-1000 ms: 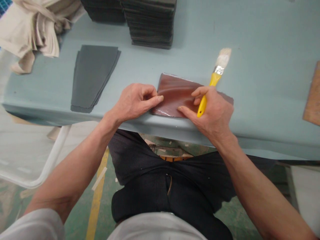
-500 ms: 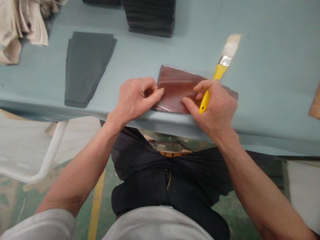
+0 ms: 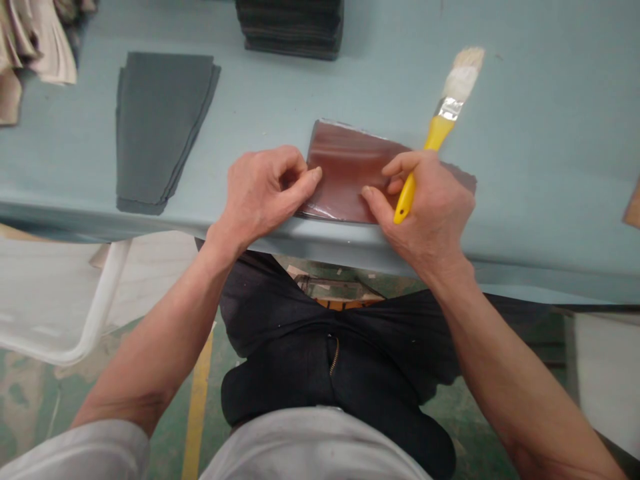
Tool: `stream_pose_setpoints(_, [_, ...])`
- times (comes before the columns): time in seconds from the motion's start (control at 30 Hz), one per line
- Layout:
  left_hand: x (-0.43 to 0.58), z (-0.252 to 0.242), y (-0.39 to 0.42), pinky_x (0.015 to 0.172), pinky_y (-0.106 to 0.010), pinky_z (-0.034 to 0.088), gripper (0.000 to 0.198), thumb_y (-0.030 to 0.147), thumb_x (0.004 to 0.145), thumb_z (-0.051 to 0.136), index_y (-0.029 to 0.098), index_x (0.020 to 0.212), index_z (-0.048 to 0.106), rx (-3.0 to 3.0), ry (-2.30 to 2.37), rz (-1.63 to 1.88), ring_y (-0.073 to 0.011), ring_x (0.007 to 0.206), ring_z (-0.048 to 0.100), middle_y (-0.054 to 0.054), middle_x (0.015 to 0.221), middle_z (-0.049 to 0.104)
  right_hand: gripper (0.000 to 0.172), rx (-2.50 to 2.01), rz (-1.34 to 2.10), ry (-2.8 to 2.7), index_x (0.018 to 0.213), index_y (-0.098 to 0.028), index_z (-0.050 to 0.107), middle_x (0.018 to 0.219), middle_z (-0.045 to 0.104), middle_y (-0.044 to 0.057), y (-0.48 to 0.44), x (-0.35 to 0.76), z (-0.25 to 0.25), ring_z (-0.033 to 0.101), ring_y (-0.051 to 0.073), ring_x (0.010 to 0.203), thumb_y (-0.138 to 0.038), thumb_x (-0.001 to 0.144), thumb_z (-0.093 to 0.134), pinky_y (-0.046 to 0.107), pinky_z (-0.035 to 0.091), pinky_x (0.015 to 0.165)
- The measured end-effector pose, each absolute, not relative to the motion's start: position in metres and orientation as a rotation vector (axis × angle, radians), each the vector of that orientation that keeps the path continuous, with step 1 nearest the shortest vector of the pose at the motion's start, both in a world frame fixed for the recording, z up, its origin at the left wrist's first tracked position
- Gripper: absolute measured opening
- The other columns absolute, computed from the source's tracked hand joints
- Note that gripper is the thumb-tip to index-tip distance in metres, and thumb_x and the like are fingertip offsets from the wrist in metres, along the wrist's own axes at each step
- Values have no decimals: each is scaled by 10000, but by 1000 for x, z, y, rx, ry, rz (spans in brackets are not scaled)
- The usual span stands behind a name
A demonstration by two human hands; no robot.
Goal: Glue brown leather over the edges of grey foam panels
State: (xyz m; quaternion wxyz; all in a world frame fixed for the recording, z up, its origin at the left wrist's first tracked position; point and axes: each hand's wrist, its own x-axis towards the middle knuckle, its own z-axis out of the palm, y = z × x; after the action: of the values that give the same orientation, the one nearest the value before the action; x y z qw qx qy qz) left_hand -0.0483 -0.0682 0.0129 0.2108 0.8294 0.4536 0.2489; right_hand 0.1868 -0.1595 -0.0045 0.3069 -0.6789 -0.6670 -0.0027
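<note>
A shiny reddish-brown sheet (image 3: 345, 167) lies at the table's front edge, with whitish streaks along its top and bottom edges and dark material at its right end. At its left edge is my left hand (image 3: 267, 187), thumb and curled forefinger pinched on that edge. A paintbrush (image 3: 437, 133) with a yellow handle rests in my right hand (image 3: 435, 200), its pale bristles pointing up and away. The thumb and fingertips of that hand also touch the sheet. Part of the sheet's right side is hidden under the hand.
To the left lies a small stack of dark grey tapered pieces (image 3: 163, 127). A tall dark stack (image 3: 293, 27) stands at the back, and beige strips (image 3: 50, 47) lie at the far left. A white plastic bin (image 3: 95, 313) is below the table edge (image 3: 320, 237).
The whole view has shifted slightly, so the stacks appear a little further up and left. Both hands keep nearly the same hold on the sheet and brush.
</note>
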Motion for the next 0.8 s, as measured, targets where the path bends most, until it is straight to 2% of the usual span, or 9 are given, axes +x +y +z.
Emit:
stream_pose_setpoints(0.53, [-47, 14, -67, 652, -372, 355, 351, 452, 1004, 655, 247, 727, 587, 2337, 1294, 644, -184, 654, 567, -7, 658, 612, 213, -1768, -85, -1760, 1087, -254, 646, 875, 708, 24, -159, 186, -6, 704, 262, 845, -337, 927, 759, 429, 535, 844])
stream_pose_setpoints(0.8, [-47, 15, -69, 622, -367, 349, 367, 474, 1004, 617, 244, 718, 603, 2339, 1312, 624, -168, 608, 525, -1, 650, 619, 199, -1749, -113, -1757, 1071, -254, 648, 857, 725, 11, -159, 185, -8, 701, 245, 813, -347, 925, 748, 397, 508, 784])
